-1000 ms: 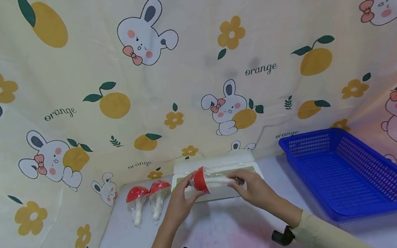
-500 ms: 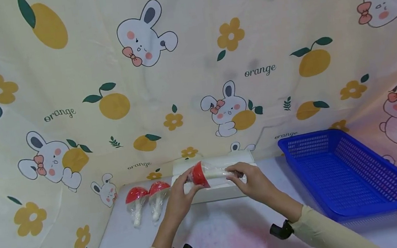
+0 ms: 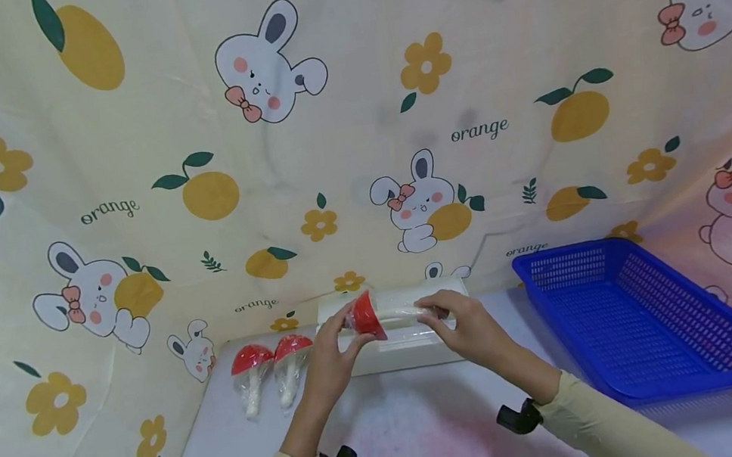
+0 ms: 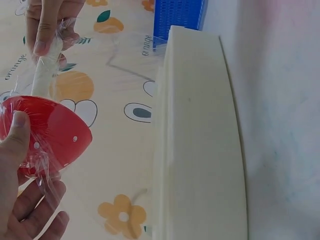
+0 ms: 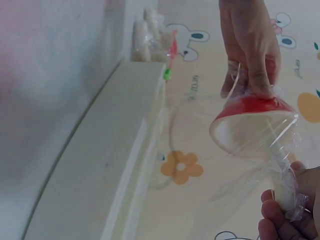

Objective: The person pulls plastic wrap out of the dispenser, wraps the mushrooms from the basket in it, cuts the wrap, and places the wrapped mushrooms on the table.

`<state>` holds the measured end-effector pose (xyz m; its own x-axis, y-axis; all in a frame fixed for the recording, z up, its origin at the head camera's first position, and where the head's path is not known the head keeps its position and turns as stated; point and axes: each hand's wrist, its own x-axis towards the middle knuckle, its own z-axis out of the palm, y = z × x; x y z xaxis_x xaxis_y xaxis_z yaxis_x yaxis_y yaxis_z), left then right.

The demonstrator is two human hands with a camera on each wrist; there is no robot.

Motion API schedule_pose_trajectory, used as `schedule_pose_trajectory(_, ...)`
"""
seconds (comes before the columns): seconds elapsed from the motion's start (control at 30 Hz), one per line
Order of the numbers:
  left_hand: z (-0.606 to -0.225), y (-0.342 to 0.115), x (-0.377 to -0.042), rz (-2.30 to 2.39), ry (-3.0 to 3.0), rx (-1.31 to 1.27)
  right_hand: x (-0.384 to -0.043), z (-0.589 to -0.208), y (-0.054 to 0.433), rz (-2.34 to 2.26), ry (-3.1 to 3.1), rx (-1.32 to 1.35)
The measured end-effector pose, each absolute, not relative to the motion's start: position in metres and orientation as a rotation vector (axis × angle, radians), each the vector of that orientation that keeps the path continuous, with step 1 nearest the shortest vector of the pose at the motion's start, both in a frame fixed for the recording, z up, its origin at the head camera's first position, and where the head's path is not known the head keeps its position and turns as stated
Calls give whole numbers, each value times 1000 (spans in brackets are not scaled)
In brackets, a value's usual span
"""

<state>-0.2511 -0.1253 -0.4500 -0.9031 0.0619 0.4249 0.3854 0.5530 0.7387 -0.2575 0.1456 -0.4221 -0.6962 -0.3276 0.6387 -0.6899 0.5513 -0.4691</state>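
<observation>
Both hands hold a toy mushroom (image 3: 367, 317) with a red cap and white stem, wrapped in clear film, sideways above a long white box (image 3: 409, 356) with a raised lid. My left hand (image 3: 329, 361) grips the cap, its thumb on the near side. At the other end my right hand (image 3: 470, 326) pinches the stem's tip, where film bunches up in the right wrist view. From the mushroom, loose clear film (image 5: 220, 197) stretches toward the box. White dots mark the red cap (image 4: 55, 131) in the left wrist view.
Two more film-wrapped mushrooms, a left one (image 3: 251, 359) and a right one (image 3: 292, 346), lie on the white tabletop (image 3: 426, 434) left of the box. A blue plastic basket (image 3: 652, 323) stands at the right. A patterned cloth (image 3: 340, 132) hangs behind.
Both hands have raised the mushroom slightly, from in front of the box's opening to higher against its lid. The other mushrooms and the basket stay put.
</observation>
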Motion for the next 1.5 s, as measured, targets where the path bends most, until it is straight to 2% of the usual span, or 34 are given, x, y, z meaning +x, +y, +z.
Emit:
schedule_pose_trajectory(0.77,-431,-122,-241,-1198,-2408,-348,-249,-401,147,995,-2287,818)
schedule_pose_trajectory(1.5,-430,-125,-226,-1171,-2405,-337,-236,-404,152,1117,-2324,775)
